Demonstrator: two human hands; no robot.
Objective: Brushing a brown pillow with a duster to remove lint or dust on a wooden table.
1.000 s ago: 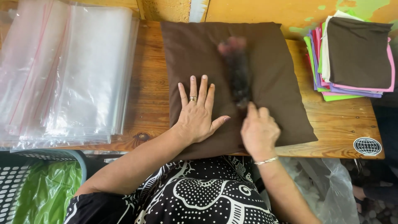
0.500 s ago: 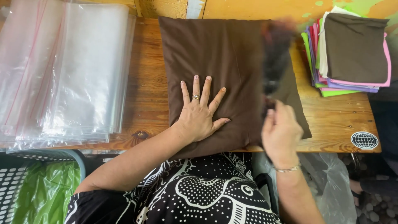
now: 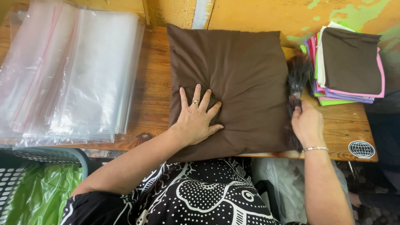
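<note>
A brown cushion lies on the wooden table. My left hand presses flat on the cushion's lower left part, fingers spread, a ring on one finger. My right hand grips the handle of a dark bristly brush at the cushion's right edge. The bristles point away from me, between the cushion and a stack of cloths. A bracelet sits on my right wrist.
A pile of clear zip bags covers the table's left side. Folded coloured cloths, a brown one on top, are stacked at the right. A round sticker marks the table's near right corner. A basket with green plastic stands lower left.
My right hand has swept the brush from the middle of the cushion to its right edge. My left hand's fingers have curled slightly into the cushion.
</note>
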